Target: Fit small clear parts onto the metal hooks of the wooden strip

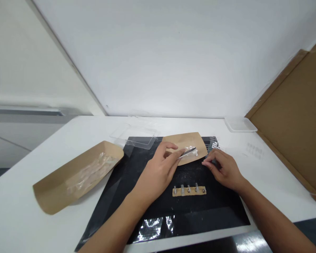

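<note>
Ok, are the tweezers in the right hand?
No, the left hand holds the tweezers over the small brown tray, while the right hand rests on the black mat.

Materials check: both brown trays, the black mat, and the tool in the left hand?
Big tray and small tray: matte brown kraft paperboard by the look, edges curled up. Mat: black, semi-gloss sheet, likely rubber or vinyl; glare near its front edge. Tweezers in the left hand: thin, silvery, probably metal.

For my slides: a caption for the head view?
Left hand holds tweezers over a paper tray of white bits; right hand rests on the mat.
</note>
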Demonstrator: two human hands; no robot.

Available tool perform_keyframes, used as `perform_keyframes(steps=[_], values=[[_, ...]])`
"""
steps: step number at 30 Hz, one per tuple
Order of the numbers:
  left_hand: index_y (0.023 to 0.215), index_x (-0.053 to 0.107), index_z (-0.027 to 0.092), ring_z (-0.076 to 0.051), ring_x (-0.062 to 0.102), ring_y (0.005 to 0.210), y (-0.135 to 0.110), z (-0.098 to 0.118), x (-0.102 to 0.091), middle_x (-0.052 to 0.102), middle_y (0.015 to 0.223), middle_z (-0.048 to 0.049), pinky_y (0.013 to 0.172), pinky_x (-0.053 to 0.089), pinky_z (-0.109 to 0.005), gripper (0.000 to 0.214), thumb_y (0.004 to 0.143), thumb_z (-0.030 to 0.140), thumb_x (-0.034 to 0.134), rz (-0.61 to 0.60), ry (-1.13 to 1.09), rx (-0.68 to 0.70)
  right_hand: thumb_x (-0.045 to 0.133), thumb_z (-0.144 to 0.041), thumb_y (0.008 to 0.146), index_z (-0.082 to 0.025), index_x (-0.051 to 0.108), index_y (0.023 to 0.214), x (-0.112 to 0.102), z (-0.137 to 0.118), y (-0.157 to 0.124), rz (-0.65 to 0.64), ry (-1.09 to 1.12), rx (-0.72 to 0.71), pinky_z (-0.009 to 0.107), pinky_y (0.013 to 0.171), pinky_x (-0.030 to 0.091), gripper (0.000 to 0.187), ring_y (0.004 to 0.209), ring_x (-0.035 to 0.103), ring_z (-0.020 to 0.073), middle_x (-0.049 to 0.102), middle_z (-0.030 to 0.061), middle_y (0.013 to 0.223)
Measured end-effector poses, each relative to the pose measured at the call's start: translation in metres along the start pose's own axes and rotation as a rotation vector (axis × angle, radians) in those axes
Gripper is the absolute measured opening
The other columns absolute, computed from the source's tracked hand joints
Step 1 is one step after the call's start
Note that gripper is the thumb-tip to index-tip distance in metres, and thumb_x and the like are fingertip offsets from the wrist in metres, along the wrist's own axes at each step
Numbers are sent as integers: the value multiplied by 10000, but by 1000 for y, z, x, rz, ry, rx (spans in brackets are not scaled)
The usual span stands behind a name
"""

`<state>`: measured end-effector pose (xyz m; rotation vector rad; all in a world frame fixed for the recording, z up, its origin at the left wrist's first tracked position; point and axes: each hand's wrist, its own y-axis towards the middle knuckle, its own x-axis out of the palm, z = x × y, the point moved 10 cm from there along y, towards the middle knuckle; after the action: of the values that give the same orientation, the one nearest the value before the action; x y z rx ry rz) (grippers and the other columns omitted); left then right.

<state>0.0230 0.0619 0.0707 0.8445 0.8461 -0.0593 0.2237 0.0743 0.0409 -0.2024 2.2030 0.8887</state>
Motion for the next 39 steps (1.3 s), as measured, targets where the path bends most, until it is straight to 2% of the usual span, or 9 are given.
perform_keyframes(steps=[4, 8, 12, 17, 22, 25, 28, 33, 39], values=[[1288, 690, 193, -193, 749, 861, -5, -1, -1, 752, 1002, -61, 756, 613, -296, 246, 1067, 246, 597, 37, 124, 3, 650, -277, 1048, -249, 638, 962, 2, 0, 0, -7, -3, -1, 299, 679, 486, 91, 775, 640, 167, 692, 13, 879], [1196, 686, 166, -203, 768, 844, -7, -14, -6, 785, 1008, -67, 752, 612, -300, 205, 1060, 303, 619, 102, 92, -112, 645, -279, 1049, -248, 642, 953, 0, 5, 0, -2, -19, 28, 302, 685, 489, 100, 772, 636, 168, 693, 14, 881], [1190, 670, 180, -195, 739, 803, -4, -21, -2, 751, 928, -49, 821, 618, -343, 204, 1090, 312, 550, 33, 40, -181, 634, -288, 1055, -248, 631, 953, 2, 7, 0, -13, -19, 34, 307, 688, 489, 109, 768, 631, 170, 690, 16, 885], [1183, 687, 163, -195, 704, 867, 1, -18, 3, 670, 1053, -93, 870, 612, -382, 250, 1103, 269, 476, -43, -90, -171, 629, -288, 1055, -251, 614, 946, 3, 6, 0, 0, -20, 37, 312, 682, 491, 117, 773, 636, 176, 692, 17, 884], [1216, 713, 197, -127, 644, 661, 0, -24, 12, 613, 1013, -57, 661, 618, -305, 282, 1087, 291, 480, -152, -346, -290, 632, -297, 1045, -251, 606, 915, -10, 5, -1, 162, -58, 26, 344, 696, 503, 140, 775, 657, 197, 691, 30, 853], [1239, 733, 217, -136, 664, 665, -3, -25, 21, 625, 968, -51, 569, 599, -266, 299, 1063, 285, 500, -217, -454, -333, 612, -276, 1047, -254, 591, 901, -19, -1, -3, 271, -128, -9, 372, 717, 496, 150, 777, 674, 212, 702, 36, 834], [1237, 755, 218, -137, 700, 655, -7, -29, 31, 682, 938, -48, 541, 606, -249, 291, 1015, 300, 585, -226, -590, -408, 623, -259, 1044, -256, 580, 901, -20, -15, 1, 295, -193, -75, 379, 735, 485, 150, 780, 692, 214, 725, 31, 820], [1108, 806, 145, -206, 781, 717, -14, -40, 43, 804, 839, -92, 559, 630, -269, 286, 917, 346, 736, -169, -826, -614, 603, -243, 1062, -241, 568, 918, 0, -55, 28, 145, -356, -254, 409, 884, 439, 148, 760, 690, 195, 763, 22, 850], [1151, 820, 140, -203, 764, 651, -19, -48, 45, 825, 807, -96, 486, 598, -256, 380, 874, 398, 782, -93, -888, -692, 529, -299, 1106, -211, 581, 876, 21, -57, 58, 85, -439, -264, 391, 864, 383, 252, 697, 624, 178, 746, 28, 840]])
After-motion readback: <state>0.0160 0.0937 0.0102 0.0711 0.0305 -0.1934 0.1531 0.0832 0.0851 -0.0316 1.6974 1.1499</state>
